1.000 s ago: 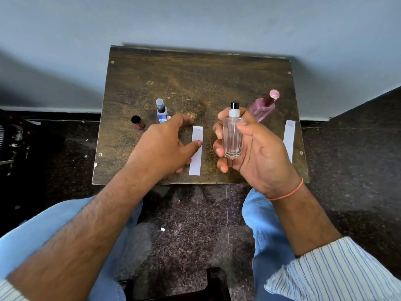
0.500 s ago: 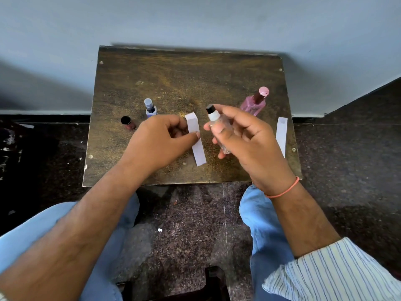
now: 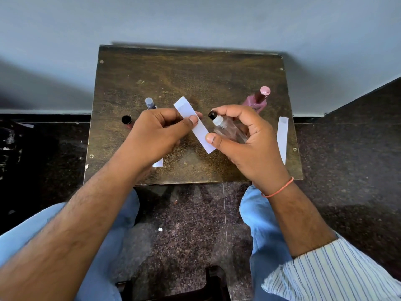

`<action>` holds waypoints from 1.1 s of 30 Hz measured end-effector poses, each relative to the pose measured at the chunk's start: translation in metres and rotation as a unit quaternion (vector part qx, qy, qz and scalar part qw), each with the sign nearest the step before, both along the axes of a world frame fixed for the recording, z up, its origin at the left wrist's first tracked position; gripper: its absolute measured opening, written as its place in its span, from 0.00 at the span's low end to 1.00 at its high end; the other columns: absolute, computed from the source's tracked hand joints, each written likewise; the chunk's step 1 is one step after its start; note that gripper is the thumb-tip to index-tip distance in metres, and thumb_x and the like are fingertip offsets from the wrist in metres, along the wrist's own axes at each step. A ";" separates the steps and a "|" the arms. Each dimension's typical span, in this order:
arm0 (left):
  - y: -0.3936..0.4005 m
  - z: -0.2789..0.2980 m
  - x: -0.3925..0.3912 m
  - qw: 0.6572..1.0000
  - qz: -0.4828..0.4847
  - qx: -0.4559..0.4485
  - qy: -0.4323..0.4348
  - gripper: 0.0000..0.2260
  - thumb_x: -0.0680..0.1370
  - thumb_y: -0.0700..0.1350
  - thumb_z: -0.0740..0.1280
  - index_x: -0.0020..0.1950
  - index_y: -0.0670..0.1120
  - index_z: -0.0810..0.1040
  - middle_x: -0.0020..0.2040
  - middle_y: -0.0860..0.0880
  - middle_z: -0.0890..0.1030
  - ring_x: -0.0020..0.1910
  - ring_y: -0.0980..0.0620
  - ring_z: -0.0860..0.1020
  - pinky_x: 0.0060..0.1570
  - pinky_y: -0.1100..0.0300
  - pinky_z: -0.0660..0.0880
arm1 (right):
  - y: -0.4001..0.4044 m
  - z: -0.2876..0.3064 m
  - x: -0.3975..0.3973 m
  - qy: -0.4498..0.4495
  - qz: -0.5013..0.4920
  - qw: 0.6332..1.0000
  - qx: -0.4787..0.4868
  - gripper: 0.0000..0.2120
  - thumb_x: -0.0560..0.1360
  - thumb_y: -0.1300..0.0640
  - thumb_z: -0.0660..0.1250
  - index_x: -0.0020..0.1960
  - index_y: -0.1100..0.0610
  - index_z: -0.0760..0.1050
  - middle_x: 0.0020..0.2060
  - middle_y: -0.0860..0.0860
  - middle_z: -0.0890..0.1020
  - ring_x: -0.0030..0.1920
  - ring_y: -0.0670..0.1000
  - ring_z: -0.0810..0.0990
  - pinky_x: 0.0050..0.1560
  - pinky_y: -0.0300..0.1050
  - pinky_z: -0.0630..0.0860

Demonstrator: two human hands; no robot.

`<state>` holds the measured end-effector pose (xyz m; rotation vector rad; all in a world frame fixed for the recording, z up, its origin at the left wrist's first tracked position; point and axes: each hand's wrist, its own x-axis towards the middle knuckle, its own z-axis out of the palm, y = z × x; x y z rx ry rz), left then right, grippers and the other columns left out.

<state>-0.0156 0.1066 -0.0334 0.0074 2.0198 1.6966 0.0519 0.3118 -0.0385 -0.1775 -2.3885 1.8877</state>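
I am watching the left hand [image 3: 156, 135] pinching a white paper strip [image 3: 195, 124] between its thumb and curled fingers [image 3: 171, 115]. The strip is slanting, with its far end rising beyond those fingers and its near end dropping towards the right hand [image 3: 249, 144]. The right-hand fingers are curling round a clear spray bottle [image 3: 227, 129], which is tilting with its black nozzle pointing at the strip. The forefinger is arching over the nozzle, and the bottle's base is disappearing into the palm. The right thumb tip is overlapping the strip's edge, and I cannot tell whether it is touching.

Beyond the left knuckles only the cap of a blue-capped bottle [image 3: 149, 103] is showing. Just outside them a small dark-capped bottle [image 3: 127, 120] is half hiding. A pink bottle [image 3: 257, 101] is standing beyond the right fingers, which are covering its lower body. A second strip [image 3: 282, 137] is lying on the worktop [image 3: 195, 79] outside the right hand. A corner of a third strip [image 3: 158, 164] is peeking from under the left wrist.
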 end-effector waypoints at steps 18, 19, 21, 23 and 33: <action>-0.010 -0.003 0.002 0.996 -0.081 -0.010 -0.022 0.07 0.80 0.44 0.76 0.54 0.42 0.87 0.41 0.42 0.82 0.33 0.55 0.74 0.30 0.67 0.74 | -0.016 0.010 -0.003 -0.167 0.009 0.969 -0.181 0.13 0.87 0.51 0.66 0.70 0.45 0.80 0.49 0.44 0.79 0.40 0.53 0.82 0.32 0.48 0.83; -0.011 -0.003 0.002 0.996 -0.088 -0.006 -0.025 0.06 0.79 0.44 0.76 0.54 0.43 0.87 0.41 0.44 0.83 0.33 0.55 0.74 0.30 0.67 0.74 | -0.017 0.010 -0.003 -0.162 0.008 0.971 -0.175 0.14 0.86 0.53 0.67 0.70 0.45 0.80 0.49 0.43 0.80 0.40 0.53 0.82 0.32 0.48 0.83; -0.012 -0.003 0.002 0.995 -0.102 -0.002 -0.023 0.06 0.78 0.44 0.78 0.53 0.45 0.88 0.39 0.47 0.83 0.33 0.56 0.74 0.30 0.66 0.73 | -0.017 0.010 -0.003 -0.154 0.004 0.975 -0.161 0.14 0.86 0.54 0.68 0.70 0.45 0.80 0.48 0.43 0.81 0.38 0.53 0.80 0.30 0.46 0.81; -0.013 -0.003 0.001 0.993 -0.116 -0.004 -0.013 0.06 0.77 0.44 0.79 0.54 0.47 0.89 0.39 0.44 0.83 0.34 0.55 0.75 0.30 0.65 0.74 | -0.015 0.009 -0.003 -0.144 0.000 0.981 -0.127 0.14 0.86 0.53 0.68 0.71 0.46 0.79 0.46 0.46 0.82 0.35 0.52 0.78 0.27 0.44 0.78; -0.012 -0.002 0.001 0.993 -0.114 0.003 -0.005 0.11 0.76 0.45 0.80 0.57 0.54 0.89 0.42 0.38 0.85 0.36 0.47 0.75 0.28 0.63 0.75 | -0.012 0.006 -0.001 -0.128 0.013 0.990 -0.061 0.16 0.87 0.50 0.67 0.72 0.38 0.79 0.46 0.41 0.80 0.44 0.48 0.83 0.45 0.57 0.89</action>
